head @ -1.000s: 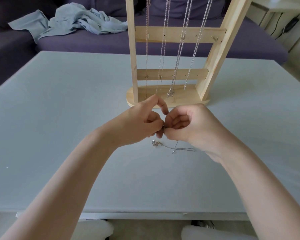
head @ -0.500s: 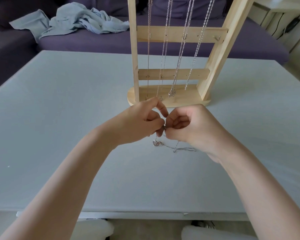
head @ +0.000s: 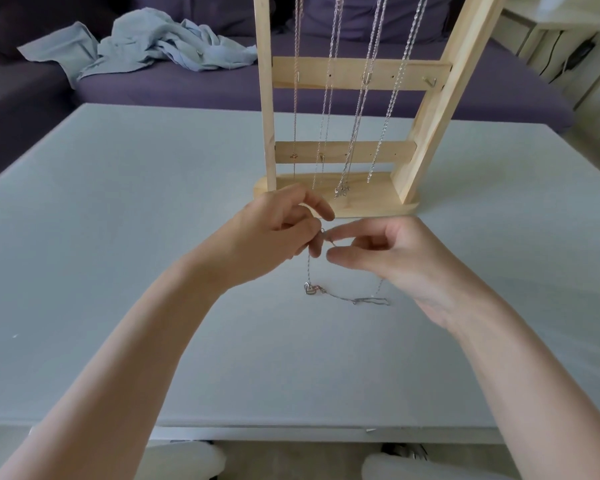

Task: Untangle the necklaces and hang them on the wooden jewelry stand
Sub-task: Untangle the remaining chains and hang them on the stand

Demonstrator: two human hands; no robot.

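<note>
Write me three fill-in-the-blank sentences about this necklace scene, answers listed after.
1. Both hands, left hand and right hand, pinch a thin ____.
2. The heart pendant lies on the ____.
3. The wooden jewelry stand already has ____ chains hanging on it.
4. A crumpled light blue cloth lies on the ____.

Answers: necklace; table; four; sofa
</note>
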